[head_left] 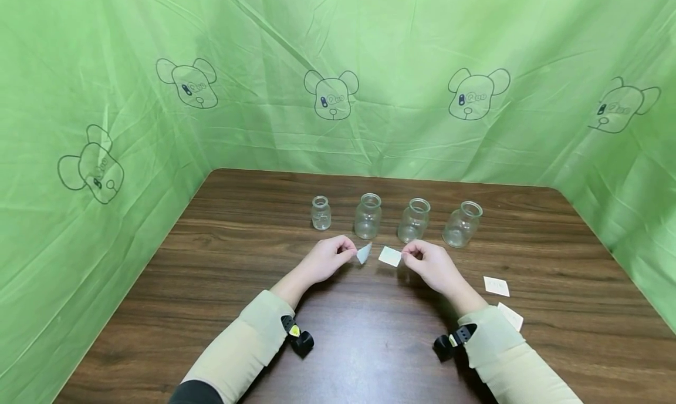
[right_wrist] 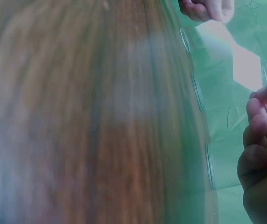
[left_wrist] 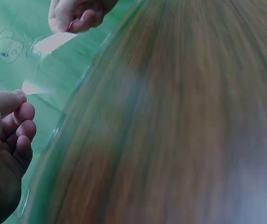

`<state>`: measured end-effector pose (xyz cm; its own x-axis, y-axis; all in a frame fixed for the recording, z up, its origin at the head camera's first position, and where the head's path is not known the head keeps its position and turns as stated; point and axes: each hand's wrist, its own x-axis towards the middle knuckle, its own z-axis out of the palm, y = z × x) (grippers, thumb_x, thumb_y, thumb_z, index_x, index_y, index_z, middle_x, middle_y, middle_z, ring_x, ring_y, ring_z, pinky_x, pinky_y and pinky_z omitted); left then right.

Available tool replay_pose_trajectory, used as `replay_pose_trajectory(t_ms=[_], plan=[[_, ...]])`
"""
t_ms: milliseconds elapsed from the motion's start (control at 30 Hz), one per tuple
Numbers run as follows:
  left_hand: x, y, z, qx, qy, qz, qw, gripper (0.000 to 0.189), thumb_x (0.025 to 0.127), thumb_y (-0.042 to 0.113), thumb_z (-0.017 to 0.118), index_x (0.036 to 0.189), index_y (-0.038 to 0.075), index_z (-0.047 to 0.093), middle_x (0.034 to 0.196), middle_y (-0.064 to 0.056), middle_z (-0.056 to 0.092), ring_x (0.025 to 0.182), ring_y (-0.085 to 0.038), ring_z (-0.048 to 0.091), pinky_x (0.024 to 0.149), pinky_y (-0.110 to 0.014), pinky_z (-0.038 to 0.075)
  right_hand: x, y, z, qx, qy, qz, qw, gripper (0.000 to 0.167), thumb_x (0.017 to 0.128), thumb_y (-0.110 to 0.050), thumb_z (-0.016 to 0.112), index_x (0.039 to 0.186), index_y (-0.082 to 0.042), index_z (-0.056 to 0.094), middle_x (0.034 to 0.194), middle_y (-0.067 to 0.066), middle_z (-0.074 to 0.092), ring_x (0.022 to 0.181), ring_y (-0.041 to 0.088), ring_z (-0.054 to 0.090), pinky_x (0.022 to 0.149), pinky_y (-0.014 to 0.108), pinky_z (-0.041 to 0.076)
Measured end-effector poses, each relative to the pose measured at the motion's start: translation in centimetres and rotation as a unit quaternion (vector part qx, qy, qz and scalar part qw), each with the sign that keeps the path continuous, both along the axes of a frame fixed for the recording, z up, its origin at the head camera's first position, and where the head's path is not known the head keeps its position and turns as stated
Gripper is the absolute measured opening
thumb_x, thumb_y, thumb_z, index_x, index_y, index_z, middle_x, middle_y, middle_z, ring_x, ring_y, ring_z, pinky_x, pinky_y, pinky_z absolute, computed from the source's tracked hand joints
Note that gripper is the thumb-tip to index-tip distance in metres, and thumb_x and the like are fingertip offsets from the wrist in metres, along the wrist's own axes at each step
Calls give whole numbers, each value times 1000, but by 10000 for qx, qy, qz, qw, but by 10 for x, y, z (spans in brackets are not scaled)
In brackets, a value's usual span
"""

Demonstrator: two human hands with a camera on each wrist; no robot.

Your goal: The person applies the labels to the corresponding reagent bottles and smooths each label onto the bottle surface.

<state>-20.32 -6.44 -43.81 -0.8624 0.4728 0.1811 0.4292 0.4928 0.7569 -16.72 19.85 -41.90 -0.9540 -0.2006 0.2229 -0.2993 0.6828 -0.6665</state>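
Pinching, both grips closed, the left hand (head_left: pixel 327 257) has a pale slip (head_left: pixel 364 253), the right hand (head_left: pixel 433 267) a white card (head_left: pixel 389 256), both near the middle jars (head_left: pixel 367 219); I'd guess they're being positioned, so the next move wants steady alignment

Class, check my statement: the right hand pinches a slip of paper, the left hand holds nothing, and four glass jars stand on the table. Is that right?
Not quite: the head view shows the left hand pinching a slip of paper too. The right hand, its slip and the four glass jars are as you said.
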Motion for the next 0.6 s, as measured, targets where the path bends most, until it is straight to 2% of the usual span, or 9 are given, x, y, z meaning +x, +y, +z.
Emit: replay_pose_trajectory(t_ms=[233,600], plan=[[-3,-18,-4,-32,43,129,9999,7,92,18,59,87,14,62,71,9,55,67,-7,51,63,-25,43,1,10,-1,80,-3,-112,9999,5,84,-10,61,83,-13,65,72,-5,60,67,13,51,61,28,42],[-4,-48,-7,-126,-154,352,9992,7,92,18,59,87,13,62,71,8,58,67,-9,53,64,-28,44,2,20,-1,162,-69,-242,9996,4,84,-10,61,84,-11,65,75,-4,60,69,13,50,63,29,42]])
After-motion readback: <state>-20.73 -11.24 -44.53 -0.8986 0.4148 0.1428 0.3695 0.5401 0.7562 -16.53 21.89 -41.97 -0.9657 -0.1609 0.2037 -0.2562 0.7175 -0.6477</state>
